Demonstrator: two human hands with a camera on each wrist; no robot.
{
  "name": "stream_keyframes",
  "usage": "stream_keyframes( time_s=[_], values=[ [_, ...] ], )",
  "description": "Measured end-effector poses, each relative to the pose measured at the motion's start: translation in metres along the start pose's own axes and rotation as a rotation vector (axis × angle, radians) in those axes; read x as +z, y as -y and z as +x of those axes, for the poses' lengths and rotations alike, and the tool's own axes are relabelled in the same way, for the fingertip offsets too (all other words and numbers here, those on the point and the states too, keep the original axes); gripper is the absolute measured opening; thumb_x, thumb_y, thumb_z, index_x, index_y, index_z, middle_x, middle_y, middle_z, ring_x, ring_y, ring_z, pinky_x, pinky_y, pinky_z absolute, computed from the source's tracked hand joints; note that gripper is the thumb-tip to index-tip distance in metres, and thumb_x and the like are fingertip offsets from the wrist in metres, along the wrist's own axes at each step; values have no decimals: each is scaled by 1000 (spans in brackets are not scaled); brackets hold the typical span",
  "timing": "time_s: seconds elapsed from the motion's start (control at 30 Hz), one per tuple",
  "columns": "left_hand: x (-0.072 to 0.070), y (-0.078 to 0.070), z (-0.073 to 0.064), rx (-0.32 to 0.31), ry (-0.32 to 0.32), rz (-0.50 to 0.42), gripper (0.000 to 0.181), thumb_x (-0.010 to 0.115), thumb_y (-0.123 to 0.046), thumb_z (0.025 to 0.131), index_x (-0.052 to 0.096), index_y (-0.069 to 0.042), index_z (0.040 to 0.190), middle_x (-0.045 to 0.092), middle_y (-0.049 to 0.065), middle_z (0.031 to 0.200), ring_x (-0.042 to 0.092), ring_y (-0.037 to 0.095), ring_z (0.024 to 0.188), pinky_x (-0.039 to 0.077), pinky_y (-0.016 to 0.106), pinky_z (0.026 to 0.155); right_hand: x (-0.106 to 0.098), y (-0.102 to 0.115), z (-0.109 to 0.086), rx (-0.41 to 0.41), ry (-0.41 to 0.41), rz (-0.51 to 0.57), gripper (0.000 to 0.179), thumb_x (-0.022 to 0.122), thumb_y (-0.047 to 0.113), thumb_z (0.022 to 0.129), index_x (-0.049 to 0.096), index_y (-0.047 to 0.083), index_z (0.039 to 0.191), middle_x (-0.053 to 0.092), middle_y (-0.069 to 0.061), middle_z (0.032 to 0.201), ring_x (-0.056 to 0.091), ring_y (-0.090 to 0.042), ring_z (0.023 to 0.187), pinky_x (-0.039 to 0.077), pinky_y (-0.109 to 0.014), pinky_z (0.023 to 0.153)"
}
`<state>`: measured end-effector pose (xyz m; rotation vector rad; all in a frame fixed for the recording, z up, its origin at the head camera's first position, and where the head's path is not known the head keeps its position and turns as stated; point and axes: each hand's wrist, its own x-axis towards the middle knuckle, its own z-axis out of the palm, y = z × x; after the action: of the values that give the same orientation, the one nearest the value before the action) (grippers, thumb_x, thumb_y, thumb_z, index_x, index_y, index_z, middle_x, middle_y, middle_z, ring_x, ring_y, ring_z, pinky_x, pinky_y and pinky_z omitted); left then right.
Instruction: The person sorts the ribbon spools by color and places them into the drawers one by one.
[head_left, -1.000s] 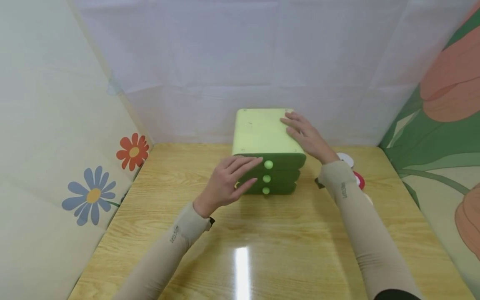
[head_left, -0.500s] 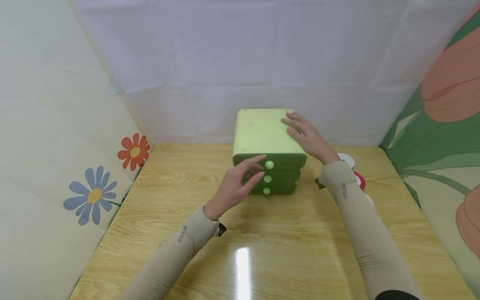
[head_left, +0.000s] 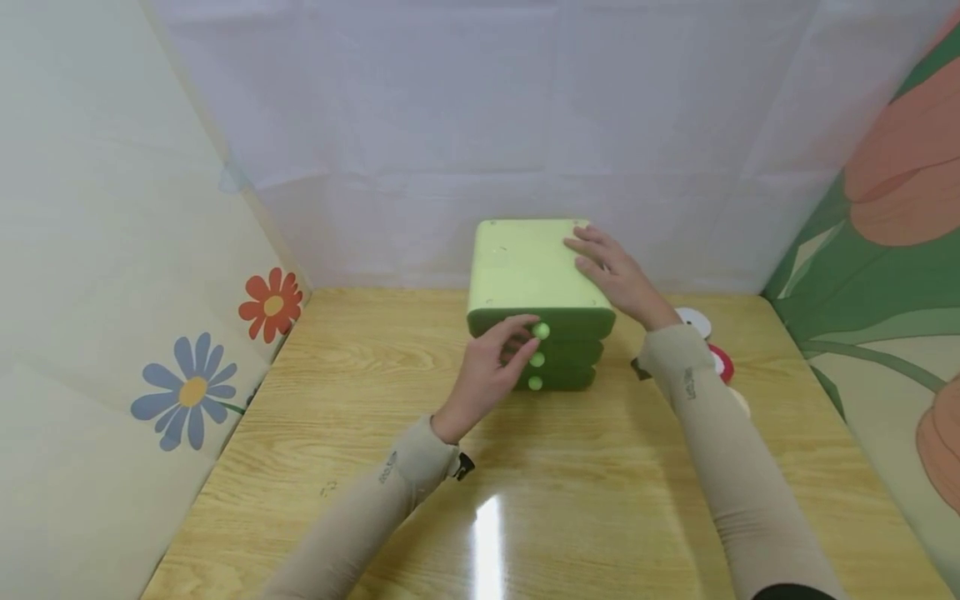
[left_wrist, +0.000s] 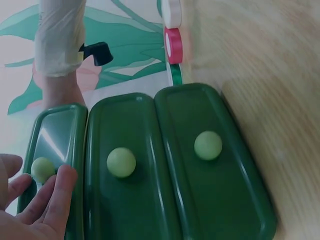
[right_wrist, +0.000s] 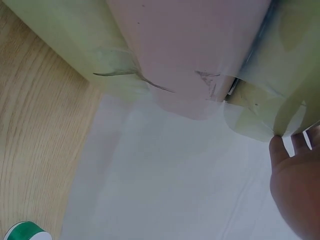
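Observation:
A small chest of three dark green drawers [head_left: 570,323] with a pale green top [head_left: 517,267] stands against the back sheet. Each drawer front bears a round light green knob. My left hand [head_left: 487,371] has its thumb and fingers bent about the top knob [left_wrist: 43,169], fingertips right at its edges. The middle knob [left_wrist: 121,162] and bottom knob [left_wrist: 208,145] are untouched. On the right part of the chest's top, my right hand [head_left: 611,271] lies with fingers spread. In the right wrist view, that hand's fingers [right_wrist: 278,150] reach over the chest's edge.
Right of the chest, partly behind my right sleeve, sit round pieces: a white one [head_left: 693,322], a red one [head_left: 722,363] and a cream one [head_left: 741,402]. A green one [right_wrist: 26,232] shows in the right wrist view. A white sheet [head_left: 420,125] hangs behind the wooden table [head_left: 360,367].
My left hand has moved right along the drawer fronts, and its fingers have bent and come to the top knob. My right hand has stayed on the chest's top.

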<state>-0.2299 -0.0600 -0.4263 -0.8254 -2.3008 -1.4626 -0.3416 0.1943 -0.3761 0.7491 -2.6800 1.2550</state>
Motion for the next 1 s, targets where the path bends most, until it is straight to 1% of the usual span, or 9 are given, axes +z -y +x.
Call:
stream_keyframes(
  time_s=[0.13, 0.3, 0.37, 0.47, 0.63, 1.0],
  values=[
    [8, 0, 1, 1, -16, -12, 28, 66, -17, 103, 64, -8, 130, 74, 10, 102, 75, 22, 87, 63, 21, 75, 1, -1, 0, 4, -2, 7, 52, 46, 46, 110, 47, 23, 156, 23, 5, 172, 8, -19, 162, 10, -68, 127],
    [16, -1, 2, 2, -80, 1, 23, 68, -14, 102, 66, -9, 125, 74, 7, 99, 73, 16, 86, 62, 20, 74, 1, -1, 0, 3, -10, 11, 52, 46, 46, 109, 47, 23, 156, 24, 5, 172, 8, -19, 162, 9, -67, 127],
    [19, -1, 3, -2, -106, 0, 22, 68, -13, 101, 67, -9, 123, 74, 7, 98, 73, 16, 86, 62, 20, 74, 1, 0, 0, 0, -10, 11, 52, 46, 46, 109, 47, 22, 156, 24, 5, 172, 8, -19, 162, 9, -67, 127],
    [21, -1, 4, -7, -129, -2, 21, 68, -12, 101, 67, -9, 121, 74, 7, 98, 74, 18, 86, 63, 20, 75, 1, 0, 0, -3, -9, 12, 52, 46, 47, 109, 47, 22, 156, 23, 5, 172, 8, -19, 162, 9, -67, 127],
    [22, 0, 4, -16, -136, 4, 20, 68, -14, 102, 67, -10, 121, 74, 8, 96, 74, 18, 85, 62, 21, 76, 2, -1, 1, -13, -10, 18, 52, 46, 46, 110, 47, 22, 156, 23, 5, 172, 8, -18, 162, 9, -67, 128],
    [21, 3, 4, -2, -147, -2, 20, 67, -18, 102, 67, -10, 120, 75, 10, 93, 75, 22, 82, 63, 22, 77, 2, 0, 2, -12, -9, 20, 53, 46, 47, 109, 47, 23, 156, 24, 4, 172, 8, -18, 162, 10, -67, 128]
  ],
)
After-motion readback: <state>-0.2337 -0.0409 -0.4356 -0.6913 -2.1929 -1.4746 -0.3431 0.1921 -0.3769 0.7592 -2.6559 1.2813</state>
